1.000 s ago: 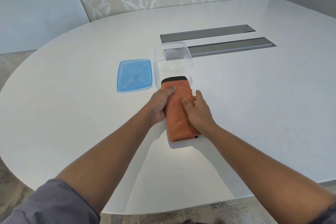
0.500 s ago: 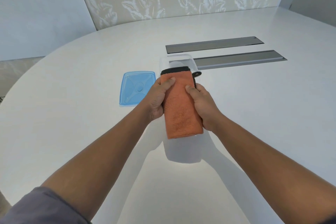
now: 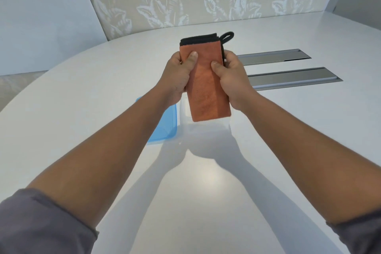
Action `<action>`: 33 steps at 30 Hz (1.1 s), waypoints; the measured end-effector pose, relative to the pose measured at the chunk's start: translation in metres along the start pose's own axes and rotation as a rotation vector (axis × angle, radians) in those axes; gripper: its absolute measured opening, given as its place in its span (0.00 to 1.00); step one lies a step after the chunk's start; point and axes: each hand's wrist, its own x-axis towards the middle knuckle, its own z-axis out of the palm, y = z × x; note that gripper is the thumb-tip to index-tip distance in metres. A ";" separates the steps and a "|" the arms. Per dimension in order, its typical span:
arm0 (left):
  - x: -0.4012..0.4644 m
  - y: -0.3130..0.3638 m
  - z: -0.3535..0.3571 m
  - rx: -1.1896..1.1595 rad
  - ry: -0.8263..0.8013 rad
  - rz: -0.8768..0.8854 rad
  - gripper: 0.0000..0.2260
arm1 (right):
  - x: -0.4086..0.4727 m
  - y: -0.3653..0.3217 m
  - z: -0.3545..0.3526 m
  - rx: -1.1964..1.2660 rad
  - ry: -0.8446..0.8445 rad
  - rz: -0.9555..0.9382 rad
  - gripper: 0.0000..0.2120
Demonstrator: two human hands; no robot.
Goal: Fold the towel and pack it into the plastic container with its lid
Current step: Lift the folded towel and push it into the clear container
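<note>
Fingers (image 3: 192, 55) of both my hands are clenched on the folded towel (image 3: 206, 86), left hand (image 3: 177, 77) on its left edge, right hand (image 3: 233, 80) on its right, thumbs pressed on the orange face. Going by size: the white worktop (image 3: 82, 99) fills the frame, with two metal slots (image 3: 288, 77) at centre right. The blue lid (image 3: 167, 126) lies flat at centre, partly behind my left forearm. The clear container (image 3: 208, 128) stands just right of the lid, directly beneath the towel's lower end. I hold the towel off the worktop, long axis near upright, black hem and loop (image 3: 226, 36) at top. I judge that lowering it end-first is next; both hands are equally near.
</note>
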 end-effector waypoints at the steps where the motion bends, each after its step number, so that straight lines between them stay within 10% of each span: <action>1: 0.007 0.002 0.001 0.004 0.007 0.008 0.13 | 0.009 0.000 0.001 -0.003 -0.002 -0.007 0.12; 12: 0.051 -0.035 0.000 0.072 0.045 -0.083 0.09 | 0.046 0.041 -0.013 -0.288 -0.004 0.047 0.12; 24: 0.051 -0.052 0.011 0.402 0.113 -0.299 0.16 | 0.048 0.075 -0.010 -1.211 0.004 0.030 0.11; 33: 0.036 -0.063 0.022 0.940 0.041 -0.101 0.48 | 0.050 0.085 -0.007 -1.358 -0.092 0.099 0.25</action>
